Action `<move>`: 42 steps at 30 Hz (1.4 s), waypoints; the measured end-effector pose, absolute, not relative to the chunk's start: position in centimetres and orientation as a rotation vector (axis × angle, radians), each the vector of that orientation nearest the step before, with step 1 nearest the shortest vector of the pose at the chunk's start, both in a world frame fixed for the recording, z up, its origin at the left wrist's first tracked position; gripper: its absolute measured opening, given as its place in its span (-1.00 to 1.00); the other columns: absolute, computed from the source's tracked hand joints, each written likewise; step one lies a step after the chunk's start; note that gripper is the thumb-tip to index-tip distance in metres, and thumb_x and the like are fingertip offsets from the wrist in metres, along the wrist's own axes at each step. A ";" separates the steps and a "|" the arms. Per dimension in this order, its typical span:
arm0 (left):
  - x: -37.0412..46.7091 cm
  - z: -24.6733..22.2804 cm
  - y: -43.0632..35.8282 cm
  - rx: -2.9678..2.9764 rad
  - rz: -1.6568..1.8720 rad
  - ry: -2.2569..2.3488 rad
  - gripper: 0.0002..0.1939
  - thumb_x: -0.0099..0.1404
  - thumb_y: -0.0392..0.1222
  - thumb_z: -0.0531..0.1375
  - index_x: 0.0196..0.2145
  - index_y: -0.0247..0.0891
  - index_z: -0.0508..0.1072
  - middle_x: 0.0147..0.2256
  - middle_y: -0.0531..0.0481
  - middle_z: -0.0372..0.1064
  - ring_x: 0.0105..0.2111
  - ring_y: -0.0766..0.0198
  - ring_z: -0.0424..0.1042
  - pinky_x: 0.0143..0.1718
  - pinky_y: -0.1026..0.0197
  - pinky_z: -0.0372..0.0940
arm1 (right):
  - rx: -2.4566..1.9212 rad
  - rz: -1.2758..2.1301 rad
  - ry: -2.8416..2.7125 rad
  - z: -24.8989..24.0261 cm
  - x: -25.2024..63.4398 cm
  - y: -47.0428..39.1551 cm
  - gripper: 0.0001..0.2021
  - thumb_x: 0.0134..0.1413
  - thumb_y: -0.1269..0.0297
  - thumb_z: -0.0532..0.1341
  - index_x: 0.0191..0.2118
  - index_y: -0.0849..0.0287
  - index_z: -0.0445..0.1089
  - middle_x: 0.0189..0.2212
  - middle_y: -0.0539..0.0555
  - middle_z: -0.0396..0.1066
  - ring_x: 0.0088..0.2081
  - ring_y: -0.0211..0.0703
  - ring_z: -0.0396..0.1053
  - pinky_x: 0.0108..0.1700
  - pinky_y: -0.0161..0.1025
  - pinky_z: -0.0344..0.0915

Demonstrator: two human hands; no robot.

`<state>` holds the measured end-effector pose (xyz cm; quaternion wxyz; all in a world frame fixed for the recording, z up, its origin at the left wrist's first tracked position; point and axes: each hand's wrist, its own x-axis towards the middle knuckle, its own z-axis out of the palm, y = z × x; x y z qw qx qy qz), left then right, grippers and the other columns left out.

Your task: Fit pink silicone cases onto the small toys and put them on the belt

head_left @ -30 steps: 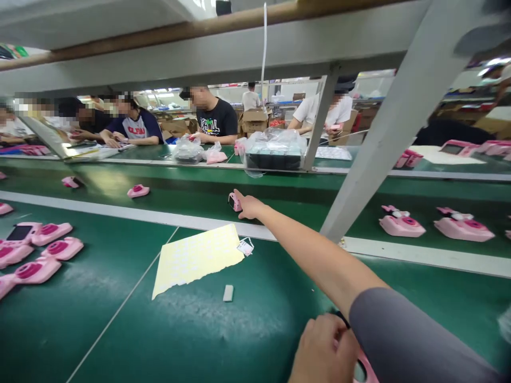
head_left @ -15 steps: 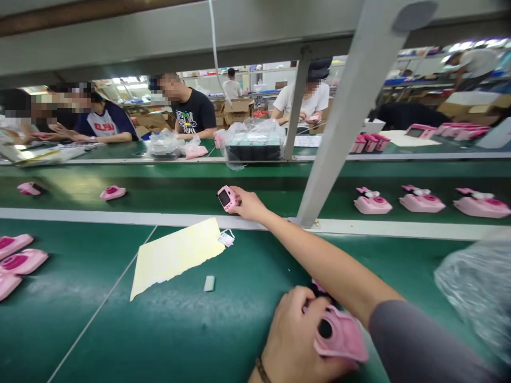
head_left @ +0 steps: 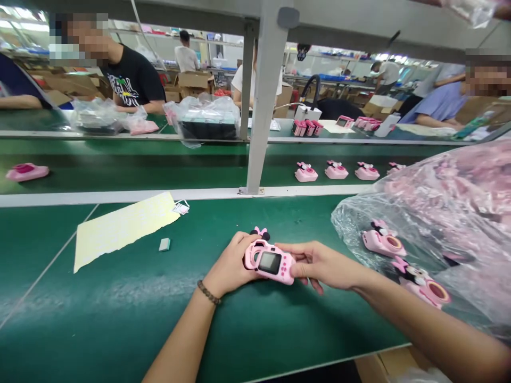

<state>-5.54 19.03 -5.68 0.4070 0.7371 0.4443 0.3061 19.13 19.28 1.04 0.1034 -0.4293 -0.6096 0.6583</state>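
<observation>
- left hand (head_left: 231, 264) clamped on pink case (head_left: 250, 257)
- right hand (head_left: 321, 262) pinching pink camera (head_left: 270, 263) edge, screen facing wearer
- camera overlaps case, both held over green counter (head_left: 255, 330)

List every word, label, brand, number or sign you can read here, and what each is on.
No text reads clearly.
Black shirt: large pale letters, too blurred to quote.
Yellow sheet: faint rows of marks, too small to read.
White tag: print too small to read.
Camera in the right hand: nothing legible.
</observation>
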 end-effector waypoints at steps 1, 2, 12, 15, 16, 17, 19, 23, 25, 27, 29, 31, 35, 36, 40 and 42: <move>-5.6 -5.6 19.0 1.866 0.767 1.114 -0.27 -0.01 -0.02 0.45 0.11 -0.06 0.33 -0.03 -0.04 0.23 -0.01 0.13 0.33 0.07 0.05 0.31 | -1.254 1.931 -1.794 1.0 18.7 19.5 -0.39 0.12 0.15 0.28 0.29 0.00 0.21 -0.42 -0.01 0.37 -0.50 -0.31 0.25 -0.64 -0.45 0.28; -5.6 -5.6 19.0 1.874 0.763 1.107 -0.25 -0.02 -0.02 0.46 0.11 -0.05 0.33 -0.03 -0.04 0.24 0.00 0.12 0.32 0.08 0.04 0.30 | -1.240 1.912 -1.802 1.0 18.2 19.9 -0.43 0.13 0.13 0.27 0.26 0.02 0.27 -0.43 0.01 0.38 -0.49 -0.30 0.26 -0.63 -0.44 0.30; -6.1 -5.2 19.2 1.882 0.707 1.068 -0.14 -0.06 -0.03 0.48 0.18 -0.03 0.27 0.01 -0.05 0.23 0.06 0.07 0.27 0.15 -0.02 0.24 | -1.075 1.918 -1.846 -0.1 17.4 21.6 -0.46 0.12 0.12 0.30 0.23 0.01 0.31 -0.27 0.02 0.46 -0.43 -0.32 0.29 -0.42 -0.34 0.39; -6.1 -5.1 19.1 1.873 0.686 1.074 -0.12 -0.06 -0.04 0.47 0.20 -0.02 0.24 0.03 -0.05 0.21 0.06 0.07 0.27 0.16 -0.03 0.23 | -1.036 1.908 -1.923 -1.5 18.2 21.9 -0.42 0.16 0.09 0.26 0.28 0.00 0.23 -0.26 0.01 0.47 -0.44 -0.31 0.29 -0.42 -0.36 0.33; -6.1 -5.1 19.1 1.871 0.681 1.081 -0.13 -0.04 -0.05 0.47 0.19 -0.02 0.24 0.03 -0.05 0.21 0.06 0.08 0.27 0.16 -0.02 0.24 | -1.014 1.869 -1.978 -1.9 18.3 22.1 -0.43 0.17 0.08 0.25 0.27 0.01 0.24 -0.22 0.02 0.48 -0.38 -0.28 0.32 -0.36 -0.34 0.34; -6.1 -5.1 19.1 1.871 0.680 1.088 -0.16 -0.03 -0.06 0.46 0.19 -0.02 0.24 0.02 -0.05 0.21 0.06 0.08 0.28 0.15 -0.02 0.24 | -0.993 1.814 -2.036 -2.3 18.4 22.5 -0.46 0.18 0.08 0.25 0.26 0.01 0.27 -0.17 0.02 0.48 -0.30 -0.23 0.35 -0.26 -0.30 0.35; -6.0 -5.1 19.1 1.878 0.691 1.102 -0.20 0.00 -0.07 0.45 0.17 -0.04 0.26 0.02 -0.05 0.21 0.05 0.09 0.28 0.15 -0.01 0.24 | -0.997 1.683 -2.120 -2.9 18.4 23.3 -0.45 0.17 0.09 0.26 0.26 0.01 0.26 -0.10 0.02 0.46 -0.18 -0.16 0.36 -0.12 -0.24 0.34; -5.7 -5.3 19.1 1.904 0.713 1.158 -0.23 0.02 -0.09 0.42 0.16 -0.08 0.24 0.03 -0.06 0.19 0.03 0.10 0.29 0.13 -0.02 0.24 | -1.158 1.664 -2.054 -3.4 18.0 24.0 -0.24 0.08 0.13 0.31 0.36 0.00 0.04 -0.10 0.09 0.41 -0.29 -0.17 0.38 -0.44 -0.34 0.36; -5.4 -5.3 19.1 1.912 0.720 1.186 -0.22 0.02 -0.07 0.42 0.16 -0.10 0.22 0.04 -0.08 0.18 0.04 0.09 0.28 0.13 -0.05 0.24 | -1.151 1.749 -1.970 -3.5 17.7 23.6 -0.32 0.06 0.14 0.31 0.29 0.03 0.13 -0.08 0.13 0.38 -0.28 -0.14 0.41 -0.56 -0.38 0.34; -5.1 -5.2 19.0 1.917 0.741 1.221 -0.26 0.05 0.00 0.40 0.14 -0.12 0.23 0.04 -0.09 0.18 0.06 0.07 0.27 0.14 -0.08 0.22 | -1.114 1.785 -1.857 -3.8 17.2 22.8 -0.45 0.05 0.17 0.31 0.16 0.10 0.22 -0.14 0.12 0.41 -0.28 -0.14 0.43 -0.54 -0.39 0.37; -4.9 -4.9 18.8 1.927 0.758 1.251 -0.34 0.09 0.04 0.36 0.10 -0.13 0.26 0.03 -0.10 0.20 0.06 0.05 0.27 0.14 -0.10 0.21 | -1.128 1.755 -1.722 -4.3 16.7 21.7 -0.54 0.03 0.17 0.33 0.03 0.14 0.24 -0.26 0.07 0.44 -0.33 -0.20 0.43 -0.50 -0.38 0.39; -4.7 -4.5 18.4 1.934 0.768 1.249 -0.39 0.13 0.03 0.33 0.08 -0.14 0.27 0.02 -0.09 0.21 0.05 0.06 0.29 0.13 -0.09 0.23 | -1.160 1.718 -1.632 -5.0 16.4 20.7 -0.56 0.02 0.11 0.35 -0.05 0.14 0.23 -0.36 0.01 0.42 -0.40 -0.24 0.40 -0.51 -0.39 0.37; -4.8 -4.0 17.8 1.928 0.785 1.225 -0.40 0.13 0.00 0.33 0.09 -0.12 0.26 0.04 -0.09 0.20 0.04 0.09 0.31 0.10 -0.06 0.27 | -1.133 1.691 -1.582 -5.9 16.0 19.7 -0.59 0.02 0.03 0.33 -0.13 0.11 0.22 -0.41 -0.04 0.39 -0.45 -0.27 0.35 -0.56 -0.40 0.28; -4.8 -4.0 17.7 1.936 0.790 1.232 -0.40 0.13 0.00 0.33 0.09 -0.11 0.26 0.04 -0.09 0.19 0.04 0.08 0.31 0.10 -0.06 0.28 | -1.122 1.664 -1.573 -5.9 15.8 19.6 -0.62 0.02 0.05 0.34 -0.16 0.12 0.23 -0.42 -0.05 0.38 -0.45 -0.27 0.34 -0.54 -0.40 0.27; -4.6 -4.7 18.0 1.971 0.849 1.300 -0.39 0.14 0.02 0.33 0.09 -0.12 0.24 0.04 -0.10 0.19 0.05 0.07 0.30 0.10 -0.08 0.28 | -1.114 1.543 -1.517 -5.8 15.2 19.9 -0.70 -0.02 0.16 0.36 -0.32 0.13 0.23 -0.46 -0.07 0.34 -0.42 -0.26 0.33 -0.40 -0.32 0.30; -4.4 -5.1 18.2 1.970 0.882 1.361 -0.37 0.10 0.03 0.36 0.06 -0.13 0.25 0.01 -0.09 0.19 0.04 0.07 0.30 0.11 -0.10 0.28 | -1.123 1.544 -1.486 -5.8 15.0 20.2 -0.71 -0.04 0.17 0.36 -0.34 0.13 0.23 -0.46 -0.07 0.34 -0.41 -0.25 0.33 -0.35 -0.28 0.30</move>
